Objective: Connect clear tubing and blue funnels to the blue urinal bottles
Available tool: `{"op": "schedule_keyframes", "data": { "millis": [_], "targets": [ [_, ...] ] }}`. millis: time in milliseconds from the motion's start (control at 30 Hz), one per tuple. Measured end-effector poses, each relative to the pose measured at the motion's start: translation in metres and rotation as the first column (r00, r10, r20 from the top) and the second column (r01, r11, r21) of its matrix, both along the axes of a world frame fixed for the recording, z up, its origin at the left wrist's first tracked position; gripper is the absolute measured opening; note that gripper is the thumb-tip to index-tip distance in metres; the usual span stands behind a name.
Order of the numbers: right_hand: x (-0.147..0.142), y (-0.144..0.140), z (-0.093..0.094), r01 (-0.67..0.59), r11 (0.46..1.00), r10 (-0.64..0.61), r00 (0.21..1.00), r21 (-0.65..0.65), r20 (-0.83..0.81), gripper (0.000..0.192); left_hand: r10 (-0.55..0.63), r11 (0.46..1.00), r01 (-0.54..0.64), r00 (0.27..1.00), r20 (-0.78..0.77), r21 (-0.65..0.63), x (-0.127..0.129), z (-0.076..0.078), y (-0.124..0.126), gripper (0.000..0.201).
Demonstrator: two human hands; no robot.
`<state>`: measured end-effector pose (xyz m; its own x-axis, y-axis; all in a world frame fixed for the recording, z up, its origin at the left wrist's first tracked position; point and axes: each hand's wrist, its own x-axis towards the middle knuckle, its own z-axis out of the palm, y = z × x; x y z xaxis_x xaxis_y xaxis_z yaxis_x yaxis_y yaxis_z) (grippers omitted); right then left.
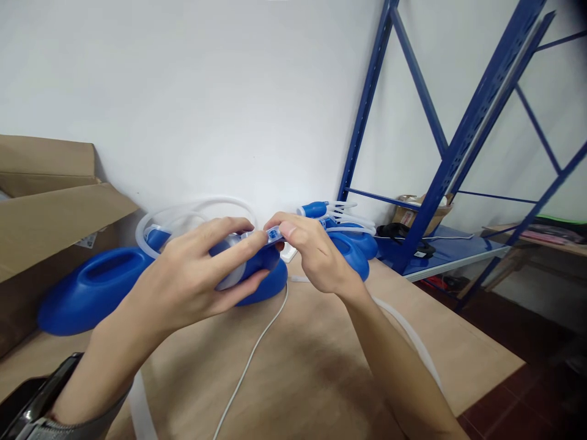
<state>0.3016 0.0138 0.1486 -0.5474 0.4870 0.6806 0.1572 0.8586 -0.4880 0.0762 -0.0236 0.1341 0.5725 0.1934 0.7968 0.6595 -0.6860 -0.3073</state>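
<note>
Both hands (257, 256) pinch a blue clip (274, 233)

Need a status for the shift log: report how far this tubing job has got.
Done, it seems: a blue container behind the hands already carries white tubes. In hand: the left hand grips a blue container, while the right hand pinches a small blue clip at its top. Left: another blue container lies untouched by the cardboard box.

Blue plastic containers (94, 287) and clear white tubing (192, 208) on a plain tan table (312, 360), dark blue shelf frame (463, 140), brown cardboard box (46, 208)
</note>
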Motion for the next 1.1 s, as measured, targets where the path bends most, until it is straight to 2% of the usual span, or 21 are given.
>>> {"op": "schedule_keyframes", "data": {
  "millis": [133, 300, 467, 567, 667, 767, 933, 1100],
  "targets": [
    [-0.001, -0.001, 0.0, 0.007, 1.0, -0.007, 1.0, -0.025, 0.014, 0.033, 0.001, 1.0, 0.0, 1.0, -0.017, 0.011, 0.0, 0.0, 0.0, 0.048],
    [-0.003, -0.001, 0.001, -0.007, 0.999, 0.009, 1.0, -0.047, 0.03, 0.027, 0.016, 0.996, -0.011, 0.998, -0.058, 0.085, 0.0, 0.0, 0.0, 0.049],
    [-0.004, 0.004, -0.004, -0.089, 0.988, 0.089, 0.996, -0.126, -0.01, 0.023, 0.017, 0.994, -0.008, 0.997, -0.078, 0.112, 0.002, 0.001, 0.001, 0.042],
    [-0.006, 0.006, -0.008, -0.139, 0.975, 0.13, 0.99, -0.175, -0.062, 0.031, 0.045, 0.986, -0.027, 0.994, -0.102, 0.167, 0.003, 0.003, 0.0, 0.034],
    [-0.008, 0.008, -0.011, -0.17, 0.965, 0.152, 0.983, -0.202, -0.103, 0.03, 0.04, 0.976, -0.015, 0.993, -0.111, 0.217, 0.004, 0.005, -0.002, 0.033],
    [-0.01, 0.008, -0.012, -0.173, 0.961, 0.153, 0.982, -0.214, -0.108, 0.025, 0.007, 0.978, 0.013, 0.995, -0.095, 0.206, 0.006, 0.006, -0.003, 0.033],
    [-0.012, 0.007, -0.012, -0.123, 0.972, 0.109, 0.991, -0.202, -0.079, 0.02, 0.019, 0.982, 0.008, 0.99, -0.139, 0.19, 0.007, 0.005, -0.001, 0.024],
    [-0.013, 0.007, -0.011, -0.16, 0.95, 0.144, 0.987, -0.268, -0.078, 0.019, 0.022, 0.99, 0.0, 0.989, -0.149, 0.143, 0.007, 0.006, -0.002, 0.015]
  ]
}}
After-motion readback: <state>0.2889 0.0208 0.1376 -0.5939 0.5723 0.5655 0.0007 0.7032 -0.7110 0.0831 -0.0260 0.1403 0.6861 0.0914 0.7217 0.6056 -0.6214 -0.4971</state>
